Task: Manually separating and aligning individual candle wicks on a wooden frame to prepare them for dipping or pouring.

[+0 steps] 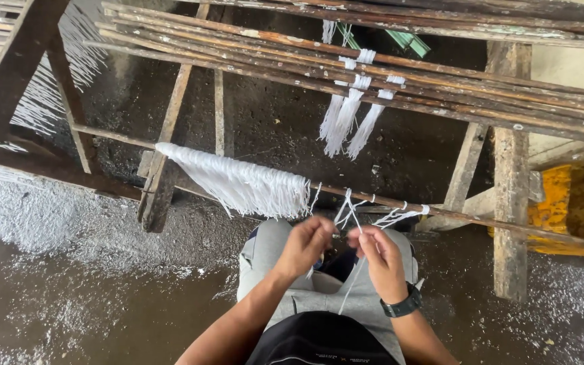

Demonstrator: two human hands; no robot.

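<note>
A thin wooden rod (461, 217) runs across a rough wooden rack in front of me. A dense row of white strings (238, 181) hangs from its left part. My left hand (305, 245) and my right hand (378, 255) are raised close together just below the rod, both pinching a loose white string (350, 211) that is looped near the rod. Its tail hangs down between my knees. A few more knotted white strings (400, 215) sit on the rod right of my hands. A black watch is on my right wrist.
A bundle of long wooden sticks (441, 81) lies across the rack's upper level, with white string tassels (346, 118) hanging from it. Wooden posts (512, 203) stand at right, a yellow object (562, 203) beyond them. More white strings (42, 101) hang at far left. The floor is dark and wet.
</note>
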